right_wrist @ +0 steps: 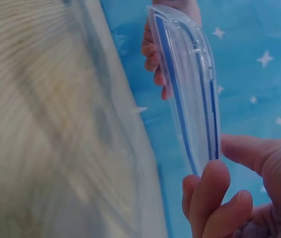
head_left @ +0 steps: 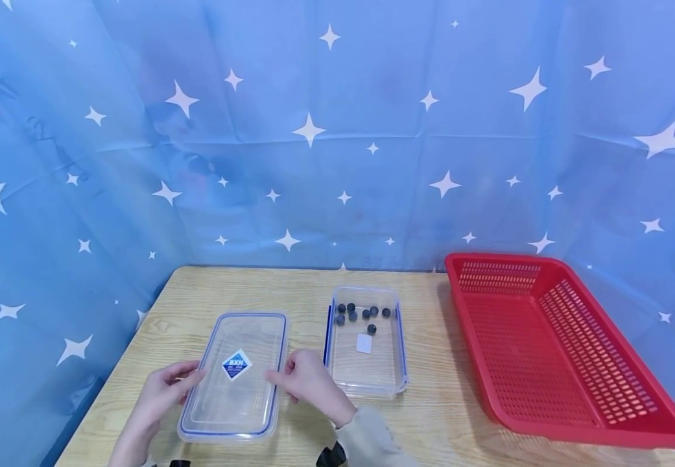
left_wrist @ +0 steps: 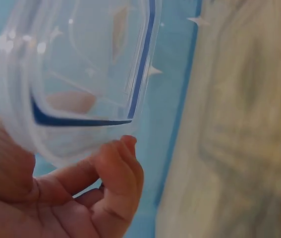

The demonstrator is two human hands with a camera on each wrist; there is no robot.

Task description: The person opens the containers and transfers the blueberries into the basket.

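A clear plastic lid [head_left: 226, 408] with a blue seal and a blue-and-white sticker [head_left: 236, 364] is held between both hands above the table. My left hand [head_left: 156, 395] pinches its left edge, thumb on one face and fingers on the other. On the opposite edge, my right hand [head_left: 314, 384] grips it in the same way. The right wrist view shows the lid [right_wrist: 192, 94] nearly edge-on. To the right stands a clear rectangular container [head_left: 366, 376], uncovered, holding several dark blueberries [head_left: 366, 314] toward its far end and a white square [head_left: 364, 343].
A large red plastic basket [head_left: 506, 415] with slotted walls stands at the right of the wooden table [head_left: 430, 421]. A blue curtain [head_left: 372, 207] with white stars hangs behind the table and along its left side.
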